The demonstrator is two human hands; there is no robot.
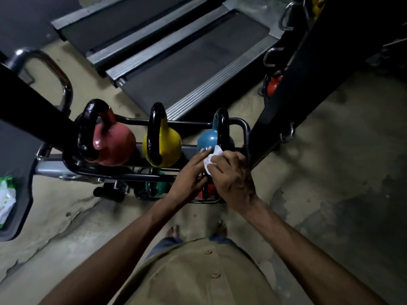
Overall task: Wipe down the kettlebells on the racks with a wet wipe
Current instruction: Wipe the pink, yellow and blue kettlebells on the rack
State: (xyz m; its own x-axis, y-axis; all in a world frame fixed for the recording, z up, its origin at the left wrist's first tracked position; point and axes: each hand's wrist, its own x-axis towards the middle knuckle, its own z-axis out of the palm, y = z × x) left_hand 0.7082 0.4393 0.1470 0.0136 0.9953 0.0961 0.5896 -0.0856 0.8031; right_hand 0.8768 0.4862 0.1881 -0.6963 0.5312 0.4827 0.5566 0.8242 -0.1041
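Three kettlebells with black handles stand on the top shelf of a dark metal rack [123,170]: a red one [114,142] at the left, a yellow one [166,144] in the middle, a blue one [208,138] at the right. My right hand [231,179] holds a white wet wipe [210,159] just in front of the blue kettlebell. My left hand [189,177] touches the wipe with extended fingers. On the lower shelf sit a green kettlebell [160,186] and a red one [209,190], partly hidden by my hands.
Two treadmill decks [187,58] lie behind the rack. A black machine frame [293,80] rises at the right, with an orange kettlebell [274,83] behind it. A wipe packet [6,199] rests on a grey plate at the left. The floor is worn concrete.
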